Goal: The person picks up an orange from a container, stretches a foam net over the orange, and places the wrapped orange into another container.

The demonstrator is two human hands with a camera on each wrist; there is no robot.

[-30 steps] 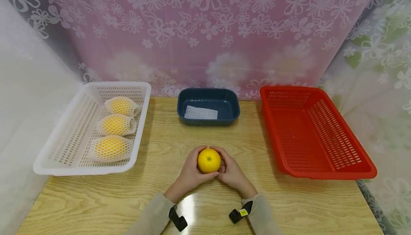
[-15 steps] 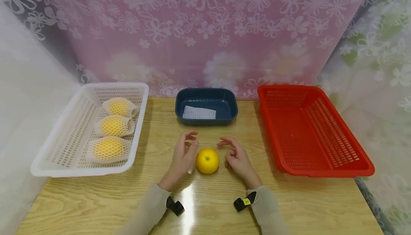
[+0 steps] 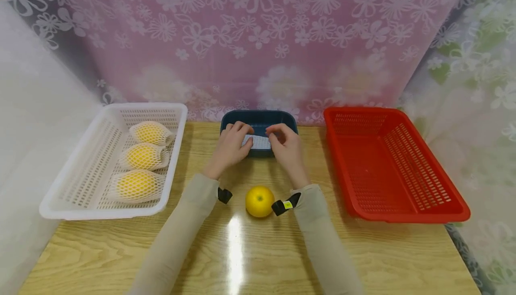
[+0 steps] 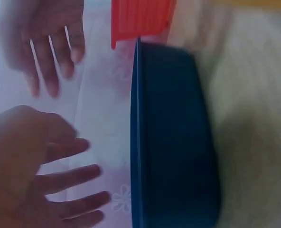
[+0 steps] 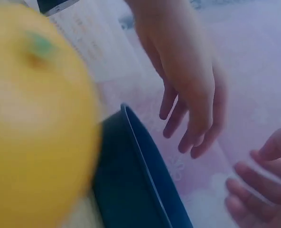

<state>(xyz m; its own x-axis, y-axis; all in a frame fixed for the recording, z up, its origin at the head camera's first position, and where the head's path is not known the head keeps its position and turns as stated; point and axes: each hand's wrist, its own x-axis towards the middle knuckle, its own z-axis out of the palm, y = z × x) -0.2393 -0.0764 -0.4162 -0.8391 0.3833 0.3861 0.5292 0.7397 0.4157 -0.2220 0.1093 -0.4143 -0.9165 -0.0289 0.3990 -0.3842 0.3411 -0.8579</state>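
Note:
Both hands hover over the dark blue tray (image 3: pixel 258 116) at the back centre, fingers loosely bent and holding nothing. The left hand (image 3: pixel 233 145) is above the tray's left part, the right hand (image 3: pixel 287 147) above its right part. Between them, a white foam net sleeve (image 3: pixel 260 141) lies flat in the tray, partly covered by the fingers. A yellow round fruit (image 3: pixel 259 201) with a green spot on top sits on the table below the hands, beside the right wrist strap. In the right wrist view the yellow fruit (image 5: pixel 41 123) looms close and blurred.
A white basket (image 3: pixel 173 183) on the left holds yellow fruits (image 3: pixel 139 185) in foam nets. To the right stands a red basket (image 3: pixel 350 196). A wooden table (image 3: pixel 258 259) lies under everything, and a pink flowered cloth (image 3: pixel 258 62) hangs behind.
Both hands have let go of the yellow fruit, spread apart and moved forward over the blue tray. The fruit stays on the table in about the same place.

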